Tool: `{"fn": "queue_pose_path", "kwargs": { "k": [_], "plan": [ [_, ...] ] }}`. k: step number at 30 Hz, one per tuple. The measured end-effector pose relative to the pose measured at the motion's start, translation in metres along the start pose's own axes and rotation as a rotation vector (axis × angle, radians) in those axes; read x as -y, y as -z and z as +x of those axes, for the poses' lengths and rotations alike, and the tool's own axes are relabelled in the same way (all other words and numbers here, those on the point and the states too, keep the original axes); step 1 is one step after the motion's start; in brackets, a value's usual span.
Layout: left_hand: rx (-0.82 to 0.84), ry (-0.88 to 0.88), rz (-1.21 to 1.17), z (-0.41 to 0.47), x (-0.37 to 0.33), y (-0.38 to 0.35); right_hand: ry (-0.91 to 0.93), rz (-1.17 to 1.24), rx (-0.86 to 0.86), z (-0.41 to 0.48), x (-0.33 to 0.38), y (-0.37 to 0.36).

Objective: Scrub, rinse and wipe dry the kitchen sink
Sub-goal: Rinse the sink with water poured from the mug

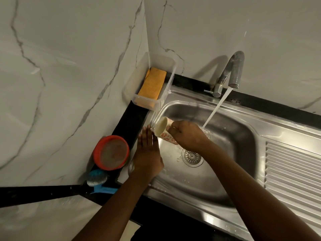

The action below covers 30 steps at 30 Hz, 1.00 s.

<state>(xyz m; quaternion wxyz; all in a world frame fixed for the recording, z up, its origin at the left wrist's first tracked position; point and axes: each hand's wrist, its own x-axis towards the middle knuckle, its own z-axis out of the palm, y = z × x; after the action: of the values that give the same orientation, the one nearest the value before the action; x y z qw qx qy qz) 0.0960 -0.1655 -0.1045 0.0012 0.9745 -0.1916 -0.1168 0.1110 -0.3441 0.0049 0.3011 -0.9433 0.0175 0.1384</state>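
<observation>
By the back-left corner of the steel sink point(243, 136), a clear box point(134, 82) holds a yellow cloth point(152, 84). Over the sink, the right hand point(187, 134) grips a tipped cup point(162, 128); the left hand point(147, 153) is flat beside it.

A tray point(133, 79) left of the sink point(234, 136) holds the cloth point(152, 84).

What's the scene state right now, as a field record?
right hand: grips cup, tipped sideways over sink
left hand: fingers straight, beside cup mouth
tap: running, stream falls into sink
cloth: orange, folded in clear tray at corner
brush: blue, on counter left of sink, beside red-rimmed container
</observation>
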Motion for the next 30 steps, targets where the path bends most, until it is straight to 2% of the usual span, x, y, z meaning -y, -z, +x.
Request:
{"fn": "queue_pose_path", "kwargs": {
  "k": [5, 9, 11, 15, 21, 26, 30],
  "plan": [
    [0.121, 0.032, 0.017, -0.025, -0.004, 0.009, 0.066, 0.000, 0.062, -0.004, 0.001, 0.002],
    [0.093, 0.075, 0.006, -0.034, 0.001, 0.008, -0.093, 0.353, 0.085, -0.016, -0.023, 0.007],
    [0.079, 0.070, 0.033, -0.034, 0.002, 0.005, -0.147, 0.435, 0.083, -0.021, -0.033, 0.009],
    [0.061, 0.025, 0.050, -0.037, 0.005, 0.000, -0.109, 0.262, 0.061, -0.021, -0.035, 0.008],
    [0.087, -0.028, -0.013, -0.054, 0.015, 0.004, 0.115, -0.092, 0.092, -0.012, -0.002, -0.004],
    [0.101, 0.112, -0.053, -0.069, 0.004, 0.004, 0.195, -0.131, 0.134, -0.020, 0.010, -0.006],
    [0.179, 0.046, -0.120, -0.076, -0.010, 0.005, 0.153, 0.005, 0.152, -0.035, -0.005, 0.001]
  ]
}}
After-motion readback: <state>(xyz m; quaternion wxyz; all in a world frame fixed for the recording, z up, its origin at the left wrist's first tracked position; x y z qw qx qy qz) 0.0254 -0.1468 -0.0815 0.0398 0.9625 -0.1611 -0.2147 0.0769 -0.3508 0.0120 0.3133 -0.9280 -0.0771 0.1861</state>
